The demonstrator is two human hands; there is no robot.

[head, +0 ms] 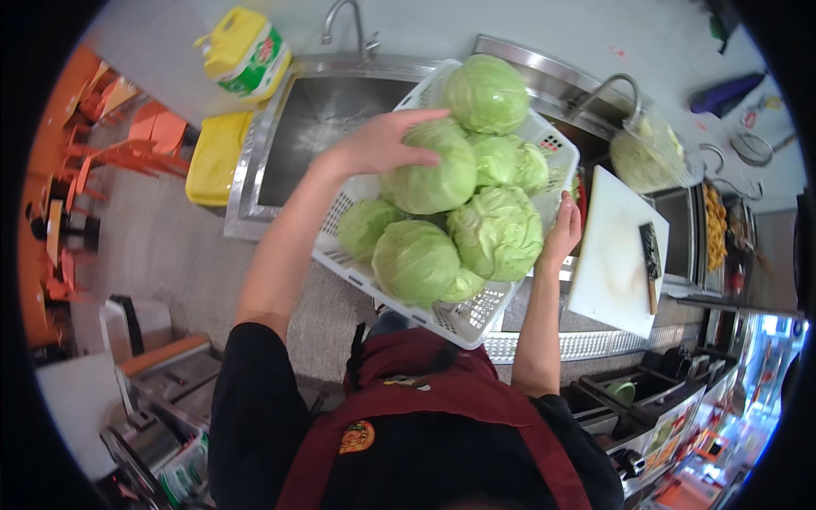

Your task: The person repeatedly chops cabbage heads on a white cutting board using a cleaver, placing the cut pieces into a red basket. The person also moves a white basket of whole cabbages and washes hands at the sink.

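A white perforated plastic basket point(475, 335) filled with several green cabbage heads stands tilted before me, across the front of the sink. My left hand point(398, 143) reaches over its left side. Its thumb and fingers spread around the end of one large cabbage head point(443, 182); some fingertips are hidden. At the basket's right side, my right hand point(561, 233) grips the rim. One round cabbage head point(488, 92) sits highest, at the far end. A cabbage with crinkled leaves point(497, 233) lies closest to my right hand. What supports the basket underneath is hidden.
Behind the basket is a steel sink point(319, 127) with a faucet point(357, 29). Right of it, a cleaver point(650, 255) lies on a white cutting board point(602, 255). A clear tub point(653, 153) holds pale shredded food. At left are a yellow jug point(245, 57) and yellow bin point(217, 159).
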